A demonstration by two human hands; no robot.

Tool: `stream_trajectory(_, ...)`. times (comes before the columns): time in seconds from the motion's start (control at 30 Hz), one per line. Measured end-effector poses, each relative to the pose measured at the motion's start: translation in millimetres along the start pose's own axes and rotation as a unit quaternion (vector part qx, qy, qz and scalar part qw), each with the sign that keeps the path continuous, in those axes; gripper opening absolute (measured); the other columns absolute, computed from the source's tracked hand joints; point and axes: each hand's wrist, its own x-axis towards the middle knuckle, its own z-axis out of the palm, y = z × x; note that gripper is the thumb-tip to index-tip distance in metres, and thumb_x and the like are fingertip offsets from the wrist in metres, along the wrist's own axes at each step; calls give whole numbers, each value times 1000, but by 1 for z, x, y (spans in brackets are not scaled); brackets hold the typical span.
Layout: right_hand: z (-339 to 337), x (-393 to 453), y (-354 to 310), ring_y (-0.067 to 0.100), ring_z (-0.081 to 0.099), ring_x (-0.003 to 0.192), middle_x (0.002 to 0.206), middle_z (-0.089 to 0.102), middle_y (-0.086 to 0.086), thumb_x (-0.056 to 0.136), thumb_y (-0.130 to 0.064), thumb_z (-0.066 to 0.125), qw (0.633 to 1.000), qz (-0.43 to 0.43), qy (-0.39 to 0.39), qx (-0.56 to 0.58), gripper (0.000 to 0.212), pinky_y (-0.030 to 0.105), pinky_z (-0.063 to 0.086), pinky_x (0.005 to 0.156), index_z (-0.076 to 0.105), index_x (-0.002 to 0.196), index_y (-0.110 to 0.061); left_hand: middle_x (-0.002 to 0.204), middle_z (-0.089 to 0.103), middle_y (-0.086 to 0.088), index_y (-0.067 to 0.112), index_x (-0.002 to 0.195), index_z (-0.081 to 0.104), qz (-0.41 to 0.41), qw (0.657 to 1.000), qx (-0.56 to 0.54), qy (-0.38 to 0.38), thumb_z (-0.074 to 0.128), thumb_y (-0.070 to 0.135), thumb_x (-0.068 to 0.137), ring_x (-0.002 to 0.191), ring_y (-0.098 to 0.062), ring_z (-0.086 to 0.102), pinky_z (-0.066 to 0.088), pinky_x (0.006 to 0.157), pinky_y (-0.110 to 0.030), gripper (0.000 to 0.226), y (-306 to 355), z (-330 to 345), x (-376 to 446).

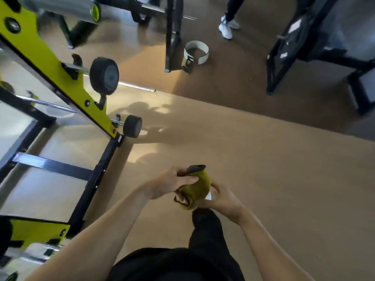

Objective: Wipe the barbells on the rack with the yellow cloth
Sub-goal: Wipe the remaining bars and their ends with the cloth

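The yellow cloth (197, 188), with a dark underside showing at its top corner, is bunched between both my hands in front of my waist. My left hand (172, 184) grips its upper edge; my right hand (220, 200) holds its lower side, with something small and white showing under the cloth. The yellow-green rack (50, 63) slants across the left. Two barbells rest on it: a larger black end (104, 76) and, lower, a smaller black end (132, 126). Their chrome bars run off left behind the rack. Both hands are well right of and below the barbells.
The rack's black base frame (95, 177) lies on the tan floor left of my hands. A white weight belt (196, 52) lies by a black post (172, 33). Another person's white shoe (225, 29) stands at the top. A black machine (316, 43) fills the upper right.
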Motion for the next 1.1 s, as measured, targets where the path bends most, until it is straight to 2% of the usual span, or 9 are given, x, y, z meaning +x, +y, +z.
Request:
stream_trajectory(0.13,-98,82,-38,11,67,95,97,73,-2,64,-38,92,999,5,-52,-5,50,30,54,84,70,101,-13,89,65,0,18,107,63,22,983,82,165,60,34,96,71,-10,59,47,53,-14,19,49,-33,87)
stream_trajectory(0.27,-184,163,-88,14,60,70,75,61,1,66,-25,92,989,22,-145,19,42,26,47,59,61,89,-8,94,67,4,22,105,63,16,948,33,316,65,43,90,87,-15,63,52,66,-17,26,91,-71,149)
stream_trajectory(0.47,-263,289,-153,30,69,86,104,71,16,50,-24,99,980,68,-174,68,83,33,53,61,58,120,-4,88,67,-10,13,90,66,15,862,-204,465,75,55,68,90,-25,65,53,87,-45,48,132,-131,217)
stream_trajectory(0.53,-278,332,-174,24,67,83,105,70,13,56,-18,96,977,77,-181,86,79,27,49,55,57,124,-5,88,61,-13,8,93,62,25,824,-282,490,77,38,80,89,-26,62,54,83,-46,36,145,-160,242)
stream_trajectory(0.6,-288,380,-194,25,67,91,110,66,15,69,-2,85,966,79,-185,161,65,27,54,66,54,126,-4,96,63,-13,7,102,61,20,808,-303,505,72,25,88,90,-26,63,58,75,-42,25,154,-189,270)
stream_trajectory(0.73,-301,481,-253,28,64,96,108,60,18,78,9,68,947,63,-142,281,54,34,55,81,50,127,-5,97,64,-12,19,104,67,6,788,-302,537,68,27,91,75,-23,62,49,49,-31,15,176,-258,334)
stream_trajectory(0.87,-308,569,-326,26,65,100,116,64,15,76,-7,75,971,31,-123,200,64,36,56,78,48,135,-9,76,60,-12,13,109,63,-17,750,-336,570,65,25,93,53,-22,55,42,41,-29,20,212,-329,374)
stream_trajectory(0.97,-307,629,-379,30,66,108,121,65,15,90,-7,66,976,11,-152,155,52,36,58,79,46,137,-15,52,48,-3,17,104,59,-25,721,-320,613,61,31,95,38,-17,44,35,38,-26,17,238,-379,384)
stream_trajectory(1.1,-267,707,-451,28,70,97,115,66,20,102,-11,51,978,-22,-207,35,31,29,60,68,52,132,-17,57,53,-6,15,99,59,-22,652,-331,681,60,39,95,38,-22,47,36,35,-28,24,256,-448,378)
